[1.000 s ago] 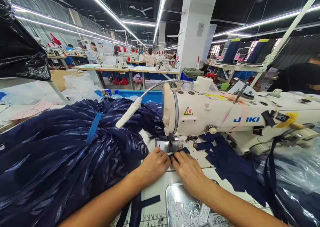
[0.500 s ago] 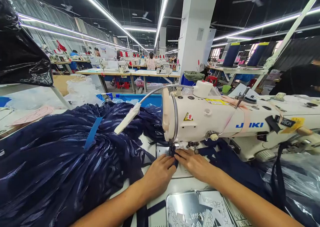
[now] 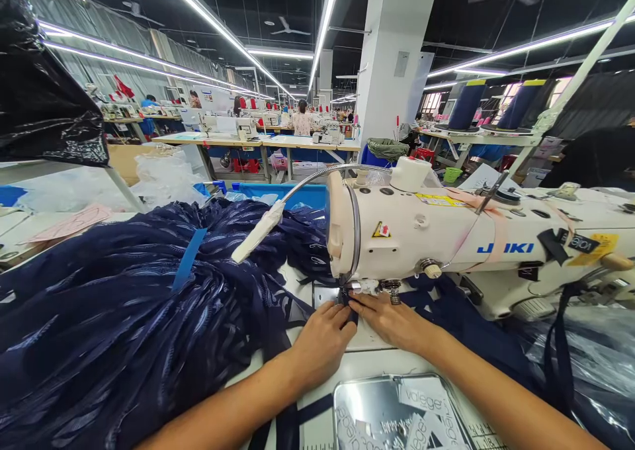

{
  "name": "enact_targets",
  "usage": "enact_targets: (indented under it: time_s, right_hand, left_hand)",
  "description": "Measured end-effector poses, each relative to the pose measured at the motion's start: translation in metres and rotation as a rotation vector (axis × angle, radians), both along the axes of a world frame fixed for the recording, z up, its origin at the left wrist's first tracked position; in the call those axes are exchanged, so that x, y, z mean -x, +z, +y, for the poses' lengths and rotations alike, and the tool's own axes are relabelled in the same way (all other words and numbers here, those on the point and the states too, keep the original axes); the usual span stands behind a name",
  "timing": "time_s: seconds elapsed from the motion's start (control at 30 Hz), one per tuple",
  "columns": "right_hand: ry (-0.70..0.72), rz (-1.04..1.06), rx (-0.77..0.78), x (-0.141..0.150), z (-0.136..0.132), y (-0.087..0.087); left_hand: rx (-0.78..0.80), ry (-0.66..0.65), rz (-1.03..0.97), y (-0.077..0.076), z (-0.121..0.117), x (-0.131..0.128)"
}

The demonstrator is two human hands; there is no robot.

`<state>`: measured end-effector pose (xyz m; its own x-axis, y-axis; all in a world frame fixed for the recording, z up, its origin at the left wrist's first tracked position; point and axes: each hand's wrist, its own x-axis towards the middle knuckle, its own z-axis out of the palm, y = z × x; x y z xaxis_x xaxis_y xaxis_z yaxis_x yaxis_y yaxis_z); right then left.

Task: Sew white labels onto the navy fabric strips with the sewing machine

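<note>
A cream sewing machine (image 3: 446,238) marked JUKI stands across the table. Under its needle lies a narrow navy fabric strip (image 3: 350,304). My left hand (image 3: 322,341) lies flat at the left of the needle, fingertips pressing the strip down. My right hand (image 3: 391,317) rests at the right, fingers stretched along the strip just in front of the presser foot. The strip's far end is hidden under the machine head.
A big heap of navy patterned cloth (image 3: 124,317) fills the left of the table. A metal tray (image 3: 397,413) of white labels sits by the near edge. More navy pieces (image 3: 466,331) lie under the machine arm. A lamp (image 3: 258,231) on a flexible neck hangs left of the machine head. People work at distant tables.
Both hands have slid forward toward the needle, feeding the navy strip under the presser foot. The view has shifted slightly up and right.
</note>
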<state>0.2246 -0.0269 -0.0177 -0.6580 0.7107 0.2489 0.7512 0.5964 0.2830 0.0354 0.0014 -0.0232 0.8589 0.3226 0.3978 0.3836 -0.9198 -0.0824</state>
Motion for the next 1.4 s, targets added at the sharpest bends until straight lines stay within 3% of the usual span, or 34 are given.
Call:
enact_targets:
  time_s: [0.77, 1.07, 1.23, 1.4]
  right_hand:
    - [-0.045, 0.045, -0.062, -0.002, 0.005, -0.002]
    - [-0.128, 0.012, -0.025, -0.004, 0.008, -0.008]
    - [-0.138, 0.134, 0.03, -0.003, 0.01, -0.007]
    - [-0.139, 0.299, 0.142, -0.004, 0.008, -0.004]
  left_hand:
    - [-0.044, 0.054, -0.019, -0.004, 0.004, -0.01]
    - [-0.065, 0.091, 0.001, -0.005, 0.005, -0.012]
    - [-0.064, 0.112, 0.003, -0.003, 0.001, -0.01]
    - [0.018, 0.148, 0.039, 0.008, 0.007, 0.01]
